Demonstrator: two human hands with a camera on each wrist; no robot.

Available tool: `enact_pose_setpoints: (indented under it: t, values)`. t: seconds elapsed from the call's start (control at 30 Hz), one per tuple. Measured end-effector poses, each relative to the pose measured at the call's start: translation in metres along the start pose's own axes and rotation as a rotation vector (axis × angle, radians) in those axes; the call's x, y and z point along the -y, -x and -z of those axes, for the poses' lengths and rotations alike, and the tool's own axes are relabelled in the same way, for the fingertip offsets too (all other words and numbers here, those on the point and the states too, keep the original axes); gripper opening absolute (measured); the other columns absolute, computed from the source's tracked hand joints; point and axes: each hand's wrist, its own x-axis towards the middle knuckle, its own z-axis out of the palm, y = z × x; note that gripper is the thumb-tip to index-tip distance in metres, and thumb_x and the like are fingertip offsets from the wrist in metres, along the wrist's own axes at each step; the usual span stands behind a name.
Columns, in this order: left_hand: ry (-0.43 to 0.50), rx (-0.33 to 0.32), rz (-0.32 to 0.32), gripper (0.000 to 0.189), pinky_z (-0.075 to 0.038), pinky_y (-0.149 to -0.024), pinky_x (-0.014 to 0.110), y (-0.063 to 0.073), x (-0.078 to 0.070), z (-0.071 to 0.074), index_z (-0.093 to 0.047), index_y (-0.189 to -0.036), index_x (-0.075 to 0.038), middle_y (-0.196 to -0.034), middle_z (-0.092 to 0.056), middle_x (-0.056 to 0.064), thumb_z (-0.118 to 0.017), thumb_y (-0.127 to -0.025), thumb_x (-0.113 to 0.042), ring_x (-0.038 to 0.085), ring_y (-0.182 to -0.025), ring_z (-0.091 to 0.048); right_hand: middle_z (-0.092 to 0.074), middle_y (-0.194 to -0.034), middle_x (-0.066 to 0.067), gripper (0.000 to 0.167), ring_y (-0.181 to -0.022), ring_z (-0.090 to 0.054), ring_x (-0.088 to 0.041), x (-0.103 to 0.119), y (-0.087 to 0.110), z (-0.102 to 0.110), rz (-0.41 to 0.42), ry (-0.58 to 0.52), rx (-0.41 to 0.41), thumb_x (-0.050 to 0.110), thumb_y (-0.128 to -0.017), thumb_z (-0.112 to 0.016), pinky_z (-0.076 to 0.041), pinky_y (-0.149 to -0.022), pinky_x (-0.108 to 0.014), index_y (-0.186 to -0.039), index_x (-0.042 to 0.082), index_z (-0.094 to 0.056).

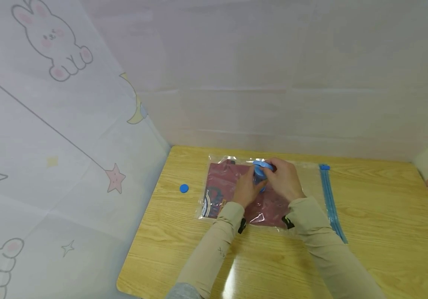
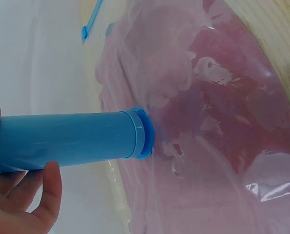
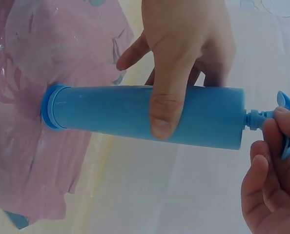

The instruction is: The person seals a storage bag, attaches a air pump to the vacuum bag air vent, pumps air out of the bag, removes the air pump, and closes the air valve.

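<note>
A clear plastic storage bag [image 1: 310, 176] lies flat on the table, with a folded dark red garment [image 1: 223, 176] inside. A blue hand pump [image 3: 120, 114] stands on the bag, its lower end against the blue valve [image 2: 147, 134]. My left hand [image 1: 246, 189] grips the pump's barrel, thumb across one side in the right wrist view. With its fingers and thumb, my right hand [image 1: 285, 178] pinches the pump's handle [image 3: 285, 124] at the top. A short length of rod shows between handle and barrel.
A round blue cap [image 1: 184, 188] sits on the wooden table [image 1: 161, 241] left of the bag. Along the bag's right end runs a blue zip strip [image 1: 331, 203] with a slider [image 1: 324, 167]. Pale cloth walls [image 1: 236, 83] enclose the table's back and sides.
</note>
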Motion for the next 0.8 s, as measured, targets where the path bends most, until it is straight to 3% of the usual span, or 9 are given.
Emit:
enact_pose_setpoints:
  t: [0.2,0.4,0.6,0.8]
  values:
    - [-0.009,0.002,0.004,0.055,-0.057,-0.08,0.04,0.0,0.001,-0.001,-0.046,-0.136,-0.015,-0.113,-0.071,0.011,-0.067,-0.091,-0.036,0.027,-0.097,-0.07,-0.071,-0.092,-0.017,0.022,-0.074,-0.062,-0.026,0.009,0.001,0.006,0.054,-0.014,-0.069,0.014,-0.094,-0.062,-0.05,-0.064,-0.035,-0.108,-0.001,-0.068]
    - [0.009,0.015,0.034,0.054,-0.056,-0.085,0.04,-0.002,0.002,-0.005,-0.047,-0.135,-0.016,-0.116,-0.07,0.009,-0.068,-0.09,-0.034,0.027,-0.101,-0.069,-0.07,-0.084,-0.014,0.016,-0.064,-0.055,-0.018,0.03,0.003,0.021,0.18,-0.072,-0.235,0.009,-0.09,-0.066,-0.041,-0.054,-0.021,-0.102,-0.001,-0.069]
    - [0.011,0.016,0.03,0.053,-0.056,-0.085,0.039,-0.003,0.003,-0.006,-0.048,-0.134,-0.014,-0.116,-0.07,0.009,-0.069,-0.089,-0.033,0.026,-0.102,-0.069,-0.071,-0.085,-0.016,0.013,-0.068,-0.055,-0.016,0.059,0.005,0.043,0.288,-0.145,-0.373,0.004,-0.089,-0.066,-0.04,-0.061,-0.012,-0.098,-0.004,-0.07]
    - [-0.006,0.035,0.05,0.057,-0.057,-0.085,0.039,-0.003,0.001,-0.005,-0.046,-0.137,-0.015,-0.117,-0.07,0.009,-0.068,-0.09,-0.036,0.025,-0.102,-0.069,-0.071,-0.086,-0.017,0.012,-0.072,-0.053,-0.007,0.077,0.008,0.057,0.359,-0.197,-0.444,0.0,-0.088,-0.066,-0.042,-0.068,-0.013,-0.097,-0.006,-0.071]
